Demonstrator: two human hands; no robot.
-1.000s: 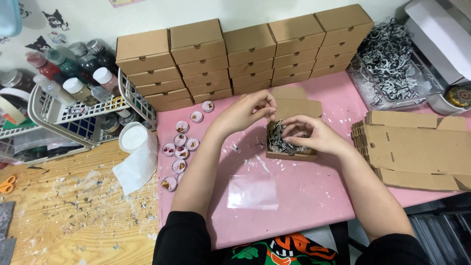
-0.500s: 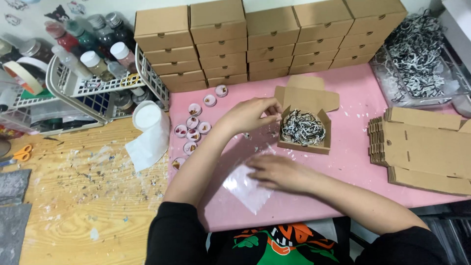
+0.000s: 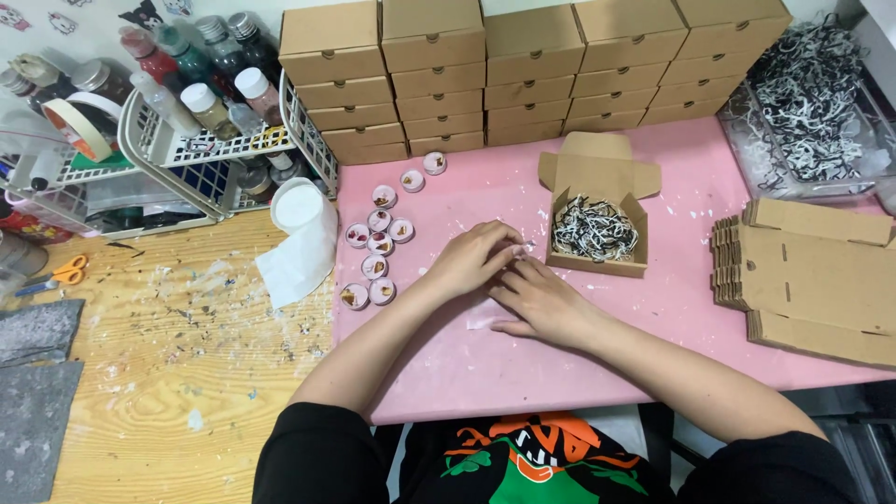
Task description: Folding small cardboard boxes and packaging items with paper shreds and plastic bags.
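Both hands [image 3: 509, 280] press a thin clear plastic sheet [image 3: 485, 313] flat

Your left hand [image 3: 471, 261] lay palm down, fingers curled together and pointing right. Your right hand [image 3: 541, 299] sat just below it, flat, fingertips meeting the left's. Both forearms angled inward from your body, bare below dark sleeves.

I note a small clear plastic bag [image 3: 485, 313], thin and see-through, lying flat on the pink surface [image 3: 653, 364] directly beneath my fingers [image 3: 509, 250]. Only its lower left corner shows past them. I see the open cardboard box [image 3: 597, 219], upright and filled with black-and-white shredded paper, just right of the fingers.
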